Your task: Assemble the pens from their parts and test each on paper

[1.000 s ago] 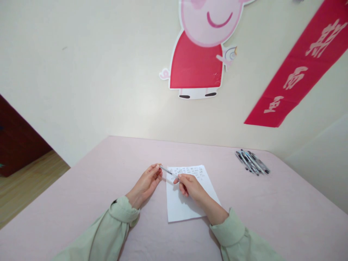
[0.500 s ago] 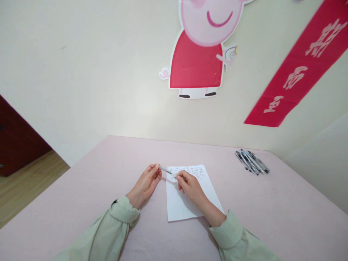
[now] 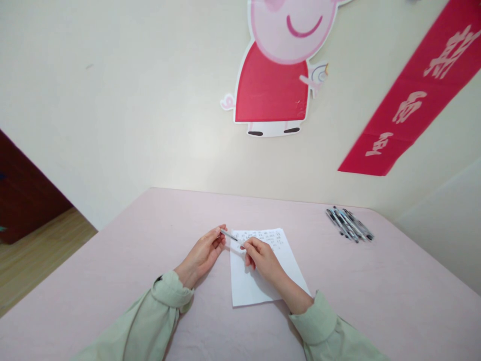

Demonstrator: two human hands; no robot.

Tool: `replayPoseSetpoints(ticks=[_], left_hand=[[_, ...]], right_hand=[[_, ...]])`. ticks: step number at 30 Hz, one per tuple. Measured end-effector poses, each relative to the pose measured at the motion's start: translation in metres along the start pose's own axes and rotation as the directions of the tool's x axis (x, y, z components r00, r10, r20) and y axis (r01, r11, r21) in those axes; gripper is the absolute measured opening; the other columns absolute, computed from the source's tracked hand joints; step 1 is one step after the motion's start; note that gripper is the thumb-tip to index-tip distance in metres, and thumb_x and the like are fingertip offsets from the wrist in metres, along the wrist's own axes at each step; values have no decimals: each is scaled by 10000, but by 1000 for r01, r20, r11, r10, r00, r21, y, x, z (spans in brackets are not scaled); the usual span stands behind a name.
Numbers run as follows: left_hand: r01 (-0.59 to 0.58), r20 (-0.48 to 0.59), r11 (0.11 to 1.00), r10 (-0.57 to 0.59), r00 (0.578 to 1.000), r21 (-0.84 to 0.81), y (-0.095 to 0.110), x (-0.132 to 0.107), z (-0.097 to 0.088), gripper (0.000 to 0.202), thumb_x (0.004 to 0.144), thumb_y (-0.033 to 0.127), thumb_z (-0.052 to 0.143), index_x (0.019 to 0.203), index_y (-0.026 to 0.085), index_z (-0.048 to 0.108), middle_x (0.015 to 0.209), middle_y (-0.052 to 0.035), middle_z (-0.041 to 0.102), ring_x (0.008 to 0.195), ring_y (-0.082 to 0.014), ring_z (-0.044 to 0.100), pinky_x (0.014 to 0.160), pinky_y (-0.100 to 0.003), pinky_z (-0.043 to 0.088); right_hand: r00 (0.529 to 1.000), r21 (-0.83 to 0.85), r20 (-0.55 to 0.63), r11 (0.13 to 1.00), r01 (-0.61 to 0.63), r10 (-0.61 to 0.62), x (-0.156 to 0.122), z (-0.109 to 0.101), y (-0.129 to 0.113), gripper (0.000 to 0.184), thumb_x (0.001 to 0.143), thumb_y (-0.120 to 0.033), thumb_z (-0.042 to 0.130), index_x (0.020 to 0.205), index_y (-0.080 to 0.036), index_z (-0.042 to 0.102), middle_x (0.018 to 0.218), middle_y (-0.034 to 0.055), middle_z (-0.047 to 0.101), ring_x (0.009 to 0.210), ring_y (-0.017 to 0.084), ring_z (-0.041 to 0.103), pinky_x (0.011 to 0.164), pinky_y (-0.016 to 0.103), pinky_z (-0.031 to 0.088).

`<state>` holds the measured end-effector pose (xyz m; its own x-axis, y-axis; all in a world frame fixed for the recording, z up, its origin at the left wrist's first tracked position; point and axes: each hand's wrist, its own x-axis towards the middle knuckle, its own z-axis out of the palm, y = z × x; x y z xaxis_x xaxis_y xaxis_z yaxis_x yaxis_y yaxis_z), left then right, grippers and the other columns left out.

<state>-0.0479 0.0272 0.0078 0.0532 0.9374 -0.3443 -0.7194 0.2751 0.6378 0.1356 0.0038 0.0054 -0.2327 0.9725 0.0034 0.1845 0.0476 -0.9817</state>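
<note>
A slim pen (image 3: 230,235) with a clear barrel slants between my two hands, over the top left part of a white sheet of paper (image 3: 259,286). My left hand (image 3: 205,250) pinches its upper left end between thumb and fingers, just left of the sheet. My right hand (image 3: 262,256) grips the lower right end, above the paper, its fingers curled. Rows of small dark handwriting cover the upper part of the sheet, partly hidden by my right hand. Which end bears the tip is too small to tell.
Several pens (image 3: 349,224) lie in a bunch at the back right of the pink-covered table (image 3: 150,240). Behind it rises a pale wall (image 3: 131,100) with a cartoon pig cutout (image 3: 272,90) and a red banner (image 3: 398,115).
The fingers of my left hand have opened slightly at the pen's end and shifted a little to the right. The pen, my right hand and the paper stay almost in place.
</note>
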Motion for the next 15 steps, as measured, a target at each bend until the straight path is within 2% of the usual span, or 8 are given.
replayPoseSetpoints(ticks=[4,7,12,15], left_hand=[[-11,17,999,11,1000,30,0,1,-2,163,860,45,576,842,101,728,859,-68,714,700,-77,628,662,-157,544],[-14,31,999,13,999,42,0,2,-2,148,854,60,594,837,108,733,872,-65,714,719,-81,629,672,-158,540],[-11,31,999,10,999,43,-2,1,-2,138,866,90,594,867,103,731,888,-71,709,721,-88,637,670,-171,548],[-2,49,999,0,999,37,-3,2,-4,151,888,105,570,894,91,720,886,-79,706,709,-88,638,667,-181,559]], right_hand=[[989,121,88,984,-130,120,2,-3,2,388,819,-532,515,805,-155,607,442,-55,534,330,66,389,388,193,263],[979,210,125,960,-185,162,2,-5,2,440,788,-571,546,803,-139,627,436,-49,538,325,57,384,386,190,244],[979,238,108,951,-195,174,3,-3,1,441,786,-566,573,792,-130,639,433,-44,539,326,54,383,387,189,238],[989,281,56,949,-146,136,3,0,-1,372,775,-506,641,848,-140,642,476,-43,569,359,58,418,399,182,271]])
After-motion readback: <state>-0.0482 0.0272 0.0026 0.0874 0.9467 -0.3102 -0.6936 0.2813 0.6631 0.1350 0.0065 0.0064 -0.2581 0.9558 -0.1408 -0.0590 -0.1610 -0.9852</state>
